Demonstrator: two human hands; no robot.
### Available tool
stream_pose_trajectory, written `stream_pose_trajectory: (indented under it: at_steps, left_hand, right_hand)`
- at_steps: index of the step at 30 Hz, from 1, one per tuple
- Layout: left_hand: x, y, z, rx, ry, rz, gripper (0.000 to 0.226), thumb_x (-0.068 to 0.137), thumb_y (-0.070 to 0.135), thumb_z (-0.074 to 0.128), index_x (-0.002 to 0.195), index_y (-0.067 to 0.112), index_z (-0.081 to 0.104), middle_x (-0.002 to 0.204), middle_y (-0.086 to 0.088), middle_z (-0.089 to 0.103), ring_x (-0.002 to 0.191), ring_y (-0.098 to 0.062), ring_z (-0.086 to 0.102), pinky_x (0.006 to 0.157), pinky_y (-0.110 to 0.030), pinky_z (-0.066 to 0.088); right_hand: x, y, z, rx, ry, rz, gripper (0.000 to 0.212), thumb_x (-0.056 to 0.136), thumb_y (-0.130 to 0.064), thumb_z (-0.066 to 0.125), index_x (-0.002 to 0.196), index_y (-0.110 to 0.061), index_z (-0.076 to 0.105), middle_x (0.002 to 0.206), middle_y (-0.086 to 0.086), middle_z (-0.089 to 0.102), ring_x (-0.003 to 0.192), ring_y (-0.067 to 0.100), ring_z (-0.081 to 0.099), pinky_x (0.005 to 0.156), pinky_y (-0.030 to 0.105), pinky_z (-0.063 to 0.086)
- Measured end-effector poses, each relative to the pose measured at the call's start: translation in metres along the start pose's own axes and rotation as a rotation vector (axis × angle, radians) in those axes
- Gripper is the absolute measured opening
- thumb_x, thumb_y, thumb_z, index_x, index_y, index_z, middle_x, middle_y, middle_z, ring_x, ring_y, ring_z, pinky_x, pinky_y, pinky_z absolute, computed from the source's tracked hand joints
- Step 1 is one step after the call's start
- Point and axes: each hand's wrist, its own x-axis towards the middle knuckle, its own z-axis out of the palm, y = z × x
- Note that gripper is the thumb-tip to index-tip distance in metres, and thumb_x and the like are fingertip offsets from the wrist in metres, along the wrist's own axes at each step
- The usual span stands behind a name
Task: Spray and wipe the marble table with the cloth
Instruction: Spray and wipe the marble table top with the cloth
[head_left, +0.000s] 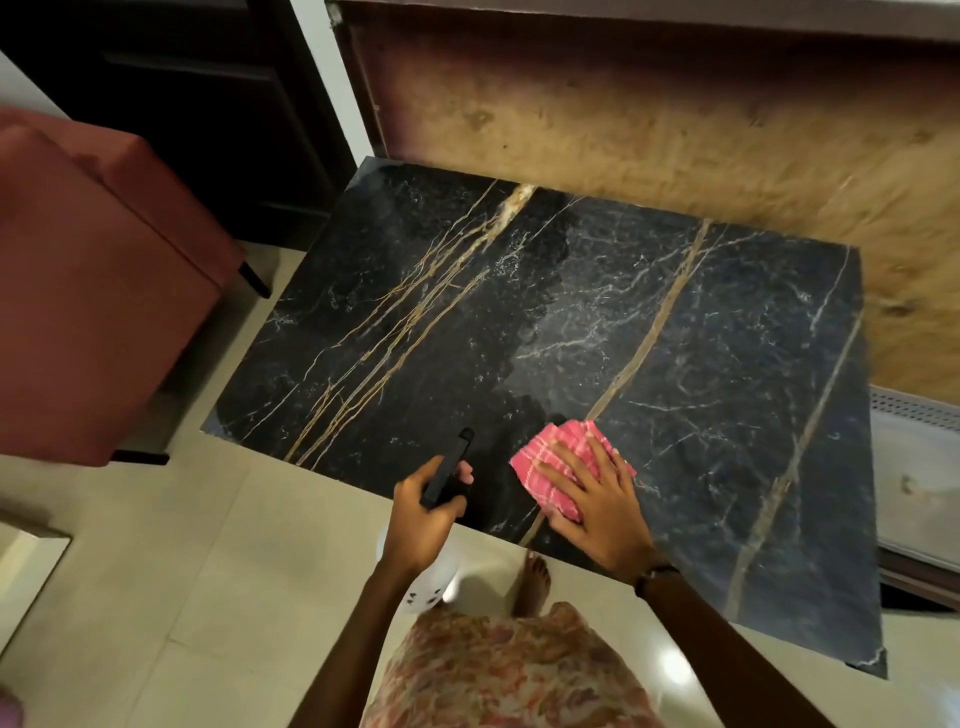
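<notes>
Domestic living room. A low black marble table (597, 338) with gold veins stands on pale floor tiles (182, 571); a rust-red upholstered seat (88, 291) occupies the left, dark wooden cabinetry (197, 104) the upper left.

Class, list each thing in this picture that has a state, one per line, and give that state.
Table: bare apart from the cloth, a hazy film across its middle, darker near its left end.
Cloth: folded, flat on the table near its front edge, pressed under the right hand.
Spray bottle: held off the table, nozzle aimed over it.
Left hand: closed round the bottle's black head.
Right hand: open, fingers spread, palm down on the cloth.
</notes>
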Motion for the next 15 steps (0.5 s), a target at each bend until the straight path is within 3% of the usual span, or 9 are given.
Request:
stream_pose_trajectory:
  at_steps: [2, 6, 9, 11, 15]
  left_hand:
    - [0.000, 0.002, 0.006, 0.011, -0.010, 0.011, 0.030, 0.075, -0.016, 0.054, 0.089, 0.008, 0.064, 0.090, -0.014, 0.065, 0.068, -0.012, 0.054, 0.049, -0.016, 0.043]
    - [0.002, 0.008, 0.016, 0.012, -0.048, 0.013, 0.028, 0.074, -0.016, 0.055, 0.088, 0.006, 0.064, 0.079, -0.010, 0.063, 0.058, -0.005, 0.054, 0.049, -0.013, 0.042]
    - [0.006, 0.010, 0.022, 0.022, -0.048, 0.036, 0.030, 0.072, -0.017, 0.054, 0.087, 0.006, 0.064, 0.088, -0.014, 0.065, 0.063, -0.004, 0.055, 0.050, -0.014, 0.043]
    - [0.011, 0.013, 0.026, 0.031, -0.047, 0.042, 0.032, 0.073, -0.016, 0.054, 0.087, 0.010, 0.065, 0.091, -0.012, 0.067, 0.069, -0.008, 0.056, 0.052, -0.017, 0.044]
    - [0.018, 0.020, 0.032, 0.039, -0.039, 0.055, 0.033, 0.074, -0.015, 0.056, 0.089, 0.012, 0.065, 0.092, -0.006, 0.067, 0.079, -0.010, 0.061, 0.061, -0.017, 0.049]
  right_hand:
    - [0.017, -0.017, 0.002, 0.033, -0.005, 0.037, 0.062, 0.088, -0.059, 0.041, 0.146, -0.038, 0.032, 0.157, -0.002, 0.026, 0.147, 0.033, 0.000, 0.114, 0.061, 0.011]
    - [0.004, -0.028, 0.013, -0.046, -0.018, -0.185, 0.060, 0.088, -0.058, 0.044, 0.144, -0.037, 0.035, 0.156, -0.001, 0.028, 0.146, 0.037, 0.006, 0.112, 0.063, 0.009]
    - [-0.037, -0.002, 0.016, -0.073, -0.011, -0.289, 0.058, 0.091, -0.062, 0.037, 0.145, -0.041, 0.032, 0.157, -0.005, 0.023, 0.147, 0.033, 0.008, 0.113, 0.059, 0.009]
    - [-0.059, 0.024, 0.012, -0.099, 0.000, -0.294, 0.058, 0.092, -0.065, 0.033, 0.146, -0.042, 0.029, 0.157, -0.006, 0.024, 0.147, 0.031, 0.009, 0.114, 0.056, 0.010]
    - [-0.051, 0.069, -0.011, -0.092, 0.007, -0.180, 0.066, 0.086, -0.062, 0.043, 0.146, -0.041, 0.027, 0.153, -0.003, 0.030, 0.145, 0.029, 0.008, 0.114, 0.056, 0.012]
